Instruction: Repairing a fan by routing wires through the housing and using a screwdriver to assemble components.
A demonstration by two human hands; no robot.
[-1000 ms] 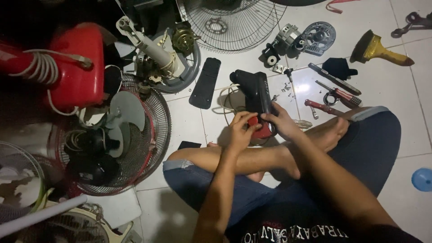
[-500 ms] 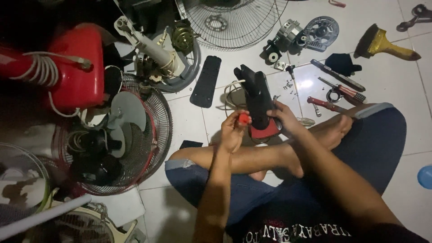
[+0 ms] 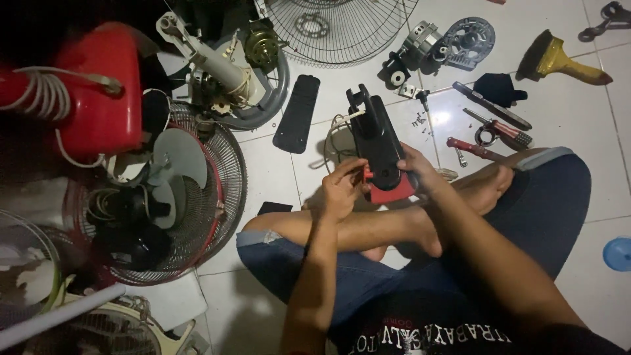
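I sit cross-legged on a white tiled floor. My right hand (image 3: 420, 174) grips the lower side of a black fan housing (image 3: 378, 141) with a red base, held upright over my shins. My left hand (image 3: 342, 187) pinches a small red knob (image 3: 365, 175) at the housing's left edge. A pale cord (image 3: 335, 135) loops from behind the housing onto the floor.
A black flat cover (image 3: 297, 113) lies left of the housing. Fan guards (image 3: 338, 26), a motor (image 3: 420, 49), a yellow-handled brush (image 3: 565, 59), screwdrivers and pliers (image 3: 493, 128) lie beyond. A dismantled fan with grille (image 3: 190, 197) and a red body (image 3: 98, 92) crowd the left.
The housing was tipped from lying flat to upright. My left hand brought the red knob from beside the housing up against its left edge.
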